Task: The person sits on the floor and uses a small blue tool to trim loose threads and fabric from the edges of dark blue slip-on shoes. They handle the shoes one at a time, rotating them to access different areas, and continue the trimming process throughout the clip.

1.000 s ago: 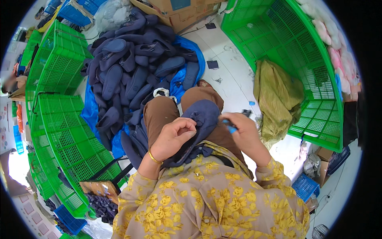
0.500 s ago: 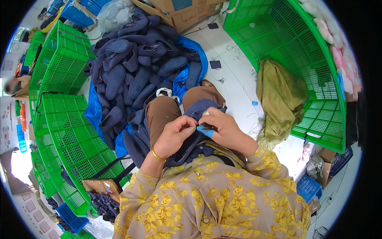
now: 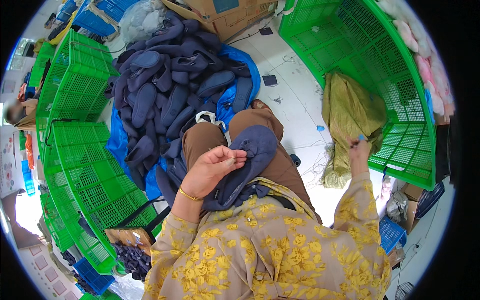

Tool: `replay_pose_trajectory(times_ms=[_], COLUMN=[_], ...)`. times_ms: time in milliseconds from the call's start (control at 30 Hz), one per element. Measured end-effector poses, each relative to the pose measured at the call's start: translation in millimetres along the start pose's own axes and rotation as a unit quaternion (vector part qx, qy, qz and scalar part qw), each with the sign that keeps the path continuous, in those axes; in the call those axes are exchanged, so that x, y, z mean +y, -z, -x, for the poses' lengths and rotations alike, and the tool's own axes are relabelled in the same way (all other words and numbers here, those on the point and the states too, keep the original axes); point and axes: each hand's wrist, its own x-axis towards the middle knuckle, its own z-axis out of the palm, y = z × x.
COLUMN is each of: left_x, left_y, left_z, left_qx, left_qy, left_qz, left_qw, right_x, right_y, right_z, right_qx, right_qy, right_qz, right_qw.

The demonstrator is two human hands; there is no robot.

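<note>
A navy slipper (image 3: 260, 137) with a small bow on its upper lies across my lap, sole side hidden. My left hand (image 3: 212, 170), with a gold bangle at the wrist, is closed in a pinch against the bow, thumb and forefinger pressed together. Stretched far out to the right is my right hand (image 3: 358, 154), above a green-gold woven sack. Its fingers are drawn together, one with a blue cover at the tip. Whatever they pinch is too small to make out. More navy fabric lies under my left wrist.
Ahead to the left, a big heap of navy slippers (image 3: 170, 75) spreads over a blue sheet (image 3: 252, 65). Green plastic crates (image 3: 95, 170) stand at left, another green crate (image 3: 360, 50) at right. The woven sack (image 3: 350, 110) slumps beside it. Cardboard boxes (image 3: 240, 20) stand at the back.
My right hand has left the slipper and swung far out to the right. My left hand stays at the slipper, whose rounded end and bow now show more fully.
</note>
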Motion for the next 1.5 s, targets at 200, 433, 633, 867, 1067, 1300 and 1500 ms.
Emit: replay_pose_trajectory(times_ms=[200, 433, 633, 867, 1067, 1300, 1500], left_x=[3.6, -27.0, -32.6, -37.3, -34.8, -32.8, -26.9], left_y=[5.5, -16.4, -52.2, -47.0, -39.8, -31.3, -46.0], left_z=[-2.4, -27.3, -39.4, -43.1, -33.5, -21.8, -13.0], left_qx=[0.017, 0.229, 0.318, 0.324, 0.252, 0.229, 0.296], left_qy=[0.006, -0.121, -0.204, -0.215, -0.213, -0.179, -0.215], left_qz=[0.073, -0.276, -0.531, -0.595, -0.493, -0.43, -0.471], left_qw=[0.997, 0.926, 0.759, 0.703, 0.805, 0.855, 0.803], right_x=[-33.0, -32.0, -49.3, -111.3, -120.8, -31.5, -10.1], right_y=[79.2, 70.3, 75.2, 199.4, 166.8, -124.1, -136.8], right_z=[-28.5, 17.6, 36.7, -25.2, -43.2, 249.2, 308.0], right_qx=[0.165, 0.033, 0.031, 0.148, 0.11, -0.452, -0.537], right_qy=[0.361, 0.48, 0.402, 0.339, 0.304, 0.153, 0.16], right_qz=[0.495, 0.623, 0.724, 0.869, 0.78, 0.469, 0.395], right_qw=[0.773, 0.617, 0.56, 0.329, 0.535, 0.743, 0.728])
